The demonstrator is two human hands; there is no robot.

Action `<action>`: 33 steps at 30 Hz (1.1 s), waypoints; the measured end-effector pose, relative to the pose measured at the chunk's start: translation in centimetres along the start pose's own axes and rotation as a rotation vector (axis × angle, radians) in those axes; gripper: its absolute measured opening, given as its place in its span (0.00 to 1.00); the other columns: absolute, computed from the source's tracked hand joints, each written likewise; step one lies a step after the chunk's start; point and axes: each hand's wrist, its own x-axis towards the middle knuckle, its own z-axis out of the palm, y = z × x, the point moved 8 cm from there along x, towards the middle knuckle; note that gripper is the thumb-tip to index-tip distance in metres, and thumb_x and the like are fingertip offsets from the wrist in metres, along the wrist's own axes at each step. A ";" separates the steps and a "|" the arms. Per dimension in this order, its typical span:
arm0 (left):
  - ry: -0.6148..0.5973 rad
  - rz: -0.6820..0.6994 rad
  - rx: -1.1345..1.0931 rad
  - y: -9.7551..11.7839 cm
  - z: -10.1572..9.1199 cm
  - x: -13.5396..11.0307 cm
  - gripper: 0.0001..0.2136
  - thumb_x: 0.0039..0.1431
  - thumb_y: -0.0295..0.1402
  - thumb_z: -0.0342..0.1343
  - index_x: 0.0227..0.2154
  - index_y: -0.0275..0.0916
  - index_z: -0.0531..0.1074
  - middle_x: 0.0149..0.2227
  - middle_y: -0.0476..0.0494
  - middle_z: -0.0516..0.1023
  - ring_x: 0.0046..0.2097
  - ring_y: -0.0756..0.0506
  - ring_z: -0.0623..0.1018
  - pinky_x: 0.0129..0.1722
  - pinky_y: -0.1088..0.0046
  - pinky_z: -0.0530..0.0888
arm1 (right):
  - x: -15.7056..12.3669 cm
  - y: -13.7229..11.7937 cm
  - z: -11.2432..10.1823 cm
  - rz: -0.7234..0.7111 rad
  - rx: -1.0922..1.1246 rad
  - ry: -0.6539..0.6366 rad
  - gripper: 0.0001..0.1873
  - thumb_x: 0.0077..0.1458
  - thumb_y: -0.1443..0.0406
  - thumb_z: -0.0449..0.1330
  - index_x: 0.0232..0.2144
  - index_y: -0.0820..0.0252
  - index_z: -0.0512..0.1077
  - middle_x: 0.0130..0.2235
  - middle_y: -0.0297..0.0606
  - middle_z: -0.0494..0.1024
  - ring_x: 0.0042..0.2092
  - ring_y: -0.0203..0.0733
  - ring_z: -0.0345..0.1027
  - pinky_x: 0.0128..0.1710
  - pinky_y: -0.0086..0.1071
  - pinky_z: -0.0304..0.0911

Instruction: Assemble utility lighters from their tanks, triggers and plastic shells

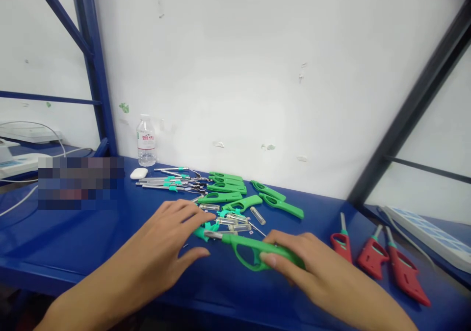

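My right hand (301, 257) is closed round the body of a green gas lighter (241, 252), with its finger loop free and its short metal barrel pointing left. My left hand (176, 238) is open beside the barrel's tip, thumb and fingers apart. Under its fingertips lie small teal plastic parts (206, 230); whether a finger touches them I cannot tell. Just behind the held lighter are several clear fuel tanks (241, 227). Farther back lie several green handle shells (243, 203) and a bundle of metal lighter tubes (162, 181) with teal pieces and wires.
Three red lighters (371, 260) lie on the blue table (110, 238) at the right. A water bottle (146, 142) and a white case (139, 174) stand at the back left. Blue metal posts (93, 66) frame the wall. A power strip (434, 233) is at far right.
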 end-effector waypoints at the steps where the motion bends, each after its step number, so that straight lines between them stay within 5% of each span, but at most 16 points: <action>1: 0.027 0.017 0.036 -0.4 -0.3 0.0 0.19 0.66 0.31 0.65 0.57 0.48 0.70 0.53 0.47 0.80 0.55 0.37 0.73 0.54 0.60 0.64 | -0.1 0.4 -0.3 0.014 -0.001 0.018 0.17 0.73 0.50 0.53 0.52 0.46 0.78 0.45 0.33 0.84 0.46 0.48 0.76 0.47 0.35 0.64; 5: 0.033 0.113 0.054 -0.6 -0.1 0.1 0.07 0.73 0.28 0.56 0.48 0.46 0.74 0.45 0.51 0.83 0.48 0.42 0.77 0.52 0.63 0.64 | -0.2 0.6 -0.7 0.030 0.000 0.022 0.18 0.73 0.50 0.52 0.49 0.45 0.79 0.42 0.32 0.84 0.44 0.47 0.76 0.46 0.34 0.64; 17: 0.080 0.093 -0.112 2.0 0.0 0.3 0.06 0.76 0.31 0.53 0.50 0.47 0.72 0.45 0.51 0.79 0.46 0.45 0.77 0.49 0.66 0.69 | 0.1 -0.5 -0.7 0.007 0.093 -0.030 0.19 0.73 0.48 0.53 0.43 0.47 0.80 0.37 0.30 0.83 0.42 0.44 0.76 0.39 0.30 0.64; 28: 0.186 0.181 -0.020 4.0 -0.1 0.2 0.09 0.78 0.28 0.45 0.53 0.43 0.68 0.39 0.47 0.82 0.36 0.45 0.79 0.38 0.68 0.74 | 0.1 -1.6 -1.3 0.057 0.101 0.092 0.18 0.69 0.48 0.58 0.43 0.45 0.84 0.44 0.32 0.86 0.48 0.51 0.76 0.50 0.39 0.67; 33: 0.216 0.188 0.048 3.4 -0.1 -0.1 0.14 0.74 0.20 0.48 0.57 0.39 0.68 0.42 0.45 0.83 0.40 0.45 0.81 0.43 0.68 0.76 | 0.4 -1.7 -1.2 0.082 0.140 0.150 0.17 0.67 0.50 0.59 0.43 0.46 0.85 0.48 0.35 0.85 0.52 0.55 0.75 0.52 0.41 0.68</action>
